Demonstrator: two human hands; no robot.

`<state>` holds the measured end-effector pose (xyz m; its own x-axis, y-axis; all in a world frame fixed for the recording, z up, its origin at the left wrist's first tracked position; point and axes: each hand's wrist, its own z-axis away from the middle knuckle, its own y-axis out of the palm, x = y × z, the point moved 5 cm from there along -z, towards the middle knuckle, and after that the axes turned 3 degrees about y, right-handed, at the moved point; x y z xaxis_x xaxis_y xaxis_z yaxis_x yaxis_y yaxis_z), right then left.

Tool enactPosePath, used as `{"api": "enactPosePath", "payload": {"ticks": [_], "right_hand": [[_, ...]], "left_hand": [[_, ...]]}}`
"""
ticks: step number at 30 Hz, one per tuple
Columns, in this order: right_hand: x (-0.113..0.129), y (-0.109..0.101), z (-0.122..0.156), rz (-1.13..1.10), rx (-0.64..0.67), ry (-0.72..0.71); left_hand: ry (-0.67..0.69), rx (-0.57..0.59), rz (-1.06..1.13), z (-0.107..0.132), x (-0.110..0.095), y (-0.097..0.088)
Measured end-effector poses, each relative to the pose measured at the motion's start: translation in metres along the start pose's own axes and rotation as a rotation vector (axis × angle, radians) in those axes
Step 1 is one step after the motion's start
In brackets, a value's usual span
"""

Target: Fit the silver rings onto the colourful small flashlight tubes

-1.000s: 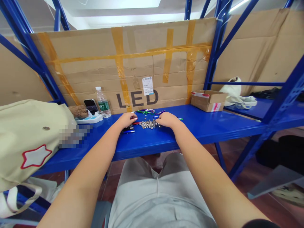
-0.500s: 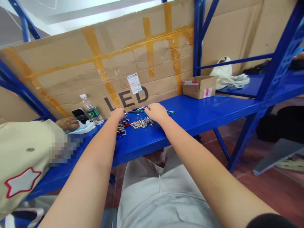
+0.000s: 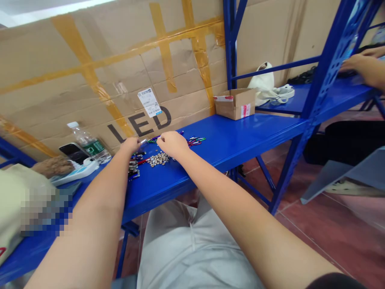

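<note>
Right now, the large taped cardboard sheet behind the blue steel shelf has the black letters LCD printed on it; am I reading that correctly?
Not quite: the black letters on the large taped cardboard sheet read LED, not LCD, as the head view shows. The sheet does stand behind the blue steel shelf.

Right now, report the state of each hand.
Left hand: closed, pinching a small silver item.
Right hand: curled, cannot tell whether it holds anything.
</note>
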<state>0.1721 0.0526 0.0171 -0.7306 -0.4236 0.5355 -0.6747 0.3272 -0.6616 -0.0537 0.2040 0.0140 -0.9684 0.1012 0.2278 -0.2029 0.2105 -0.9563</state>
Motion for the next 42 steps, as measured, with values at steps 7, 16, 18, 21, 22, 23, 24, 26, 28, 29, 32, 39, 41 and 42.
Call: {"api": "enactPosePath", "payload": {"ticks": [7, 16, 18, 21, 22, 23, 24, 26, 28, 29, 32, 39, 41, 42], "right_hand": [[0.001, 0.019, -0.007, -0.051, -0.053, -0.101], [0.012, 0.031, -0.003, -0.181, 0.109, -0.223], [0.010, 0.032, -0.003, -0.292, 0.107, -0.206], [0.010, 0.037, -0.002, -0.373, 0.182, -0.212], [0.010, 0.039, -0.001, -0.352, 0.205, -0.212], [0.010, 0.040, 0.000, -0.329, 0.221, -0.205], [0.010, 0.040, 0.001, -0.311, 0.226, -0.191], [0.008, 0.039, 0.003, -0.314, 0.237, -0.139], [0.005, 0.041, 0.003, -0.375, 0.265, -0.067], [0.004, 0.042, 0.003, -0.419, 0.277, -0.028], [0.000, 0.043, 0.000, -0.560, 0.265, 0.045], [-0.003, 0.043, -0.003, -0.766, 0.284, 0.097], [-0.002, 0.043, -0.002, -0.767, 0.300, 0.072], [-0.001, 0.043, -0.002, -0.733, 0.294, 0.042]], "left_hand": [[0.331, -0.251, 0.468, 0.089, -0.031, -0.057], [0.464, -0.332, 0.611, 0.146, -0.061, -0.050], [0.479, -0.393, 0.650, 0.148, -0.063, -0.053], [0.489, -0.431, 0.699, 0.152, -0.063, -0.055], [0.488, -0.428, 0.711, 0.152, -0.062, -0.055], [0.486, -0.422, 0.719, 0.152, -0.062, -0.054], [0.480, -0.418, 0.722, 0.152, -0.061, -0.052], [0.456, -0.431, 0.722, 0.152, -0.057, -0.050], [0.436, -0.461, 0.722, 0.151, -0.053, -0.048], [0.430, -0.476, 0.720, 0.151, -0.051, -0.048], [0.443, -0.494, 0.688, 0.151, -0.048, -0.047], [0.513, -0.473, 0.597, 0.150, -0.053, -0.042], [0.513, -0.457, 0.601, 0.151, -0.054, -0.042], [0.506, -0.447, 0.606, 0.152, -0.054, -0.042]]}}
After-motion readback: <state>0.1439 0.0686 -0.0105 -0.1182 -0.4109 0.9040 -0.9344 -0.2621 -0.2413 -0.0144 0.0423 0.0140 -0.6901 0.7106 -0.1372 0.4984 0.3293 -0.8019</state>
